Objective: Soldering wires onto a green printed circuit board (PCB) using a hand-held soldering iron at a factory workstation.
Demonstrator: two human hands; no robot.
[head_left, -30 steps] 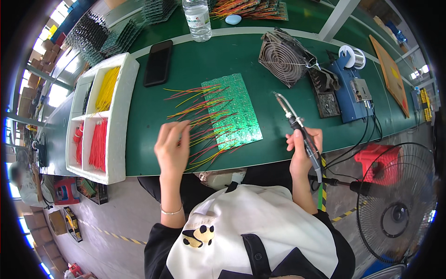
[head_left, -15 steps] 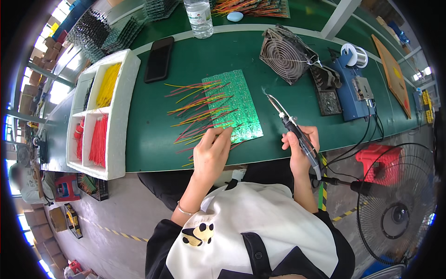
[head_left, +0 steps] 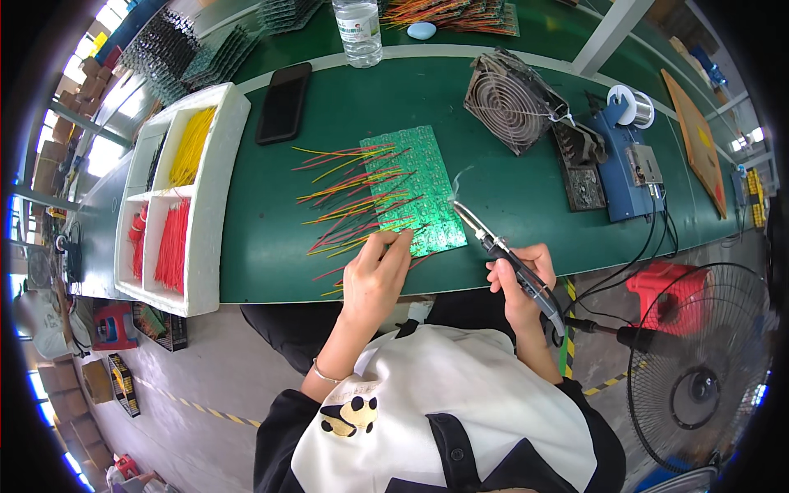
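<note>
A green circuit board [head_left: 415,185] lies on the green bench [head_left: 345,115], with several red, yellow and green wires [head_left: 345,197] sticking out to its left. My left hand [head_left: 374,275] rests at the board's near edge, fingers touching the wires and the board's lower corner. My right hand [head_left: 522,275] grips a soldering iron [head_left: 501,251]; its tip sits at the board's right edge, where a thin wisp of smoke rises.
A white foam tray [head_left: 205,205] with yellow and red wire bundles stands at the left. A black phone [head_left: 283,103], a water bottle [head_left: 357,29], a small grey fan [head_left: 509,103], a blue soldering station [head_left: 629,168] and a solder spool [head_left: 629,105] sit behind. A floor fan [head_left: 699,378] stands at the right.
My left hand slid right along the wires to the board's near edge. The soldering iron came left and down until its tip reached the board's right edge.
</note>
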